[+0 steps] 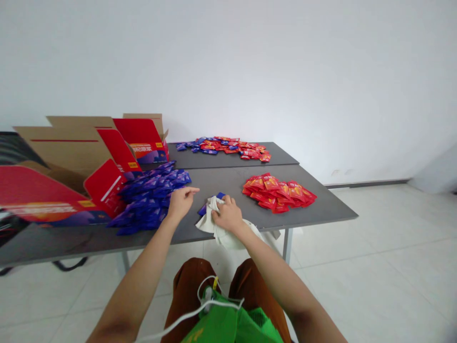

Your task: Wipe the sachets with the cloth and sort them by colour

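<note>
Grey tabletop (214, 176): near blue pile (152, 195) L, red pile (278, 193) R, prob. split by colour. White cloth (224, 238) btwn, gripped by R hand (228, 214). L hand (181, 201) half-curled, can't tell if empty. Blue sachet (203, 210) part under cloth, prob. pinned steady.

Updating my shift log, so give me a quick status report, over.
Right grip on white cloth. Left grip, no item visible in it, near blue pile. Blue packet partly hidden by cloth; red pile off to the right.

I note bright, diffuse light, the white wall (235, 71) greyer at far right. Left-edge carton (39, 193) looks stretched, its print smeared.
</note>
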Motion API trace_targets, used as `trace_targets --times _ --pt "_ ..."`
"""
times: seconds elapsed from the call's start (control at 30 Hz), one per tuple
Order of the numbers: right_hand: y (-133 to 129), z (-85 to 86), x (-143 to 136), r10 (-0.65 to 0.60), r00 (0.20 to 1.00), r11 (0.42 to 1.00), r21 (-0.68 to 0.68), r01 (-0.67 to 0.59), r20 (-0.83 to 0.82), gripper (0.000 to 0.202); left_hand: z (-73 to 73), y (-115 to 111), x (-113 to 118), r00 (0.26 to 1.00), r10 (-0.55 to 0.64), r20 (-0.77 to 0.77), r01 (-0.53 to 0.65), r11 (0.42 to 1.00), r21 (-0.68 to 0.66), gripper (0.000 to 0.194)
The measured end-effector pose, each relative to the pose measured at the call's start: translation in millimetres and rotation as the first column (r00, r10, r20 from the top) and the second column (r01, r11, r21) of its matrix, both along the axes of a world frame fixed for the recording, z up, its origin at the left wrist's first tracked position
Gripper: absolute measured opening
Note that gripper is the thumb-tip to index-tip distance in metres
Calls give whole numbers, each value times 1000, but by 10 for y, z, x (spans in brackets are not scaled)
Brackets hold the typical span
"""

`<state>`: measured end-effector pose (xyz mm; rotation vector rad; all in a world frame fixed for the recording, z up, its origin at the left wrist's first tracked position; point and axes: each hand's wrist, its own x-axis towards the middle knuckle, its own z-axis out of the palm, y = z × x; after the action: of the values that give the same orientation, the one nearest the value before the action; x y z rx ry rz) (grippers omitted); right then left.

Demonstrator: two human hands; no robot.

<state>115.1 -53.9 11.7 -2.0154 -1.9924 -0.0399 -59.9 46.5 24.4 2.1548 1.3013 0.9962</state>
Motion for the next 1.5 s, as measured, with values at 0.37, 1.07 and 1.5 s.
trace_targets --times 0.37,1.07,1.5 --pt "137 107 17 116 982 991 -82 -104 152 42 -173 -686 125 764 -27 -644 -14 998 -58 59" --pt "-71 123 -178 226 961 972 -103 -212 157 48 -134 -757 299 670 51 -741 -230 963 -142 59" --pt "152 726 329 -253 968 959 134 250 4 45 -237 -1326 257 959 165 -232 -73 930 361 70"
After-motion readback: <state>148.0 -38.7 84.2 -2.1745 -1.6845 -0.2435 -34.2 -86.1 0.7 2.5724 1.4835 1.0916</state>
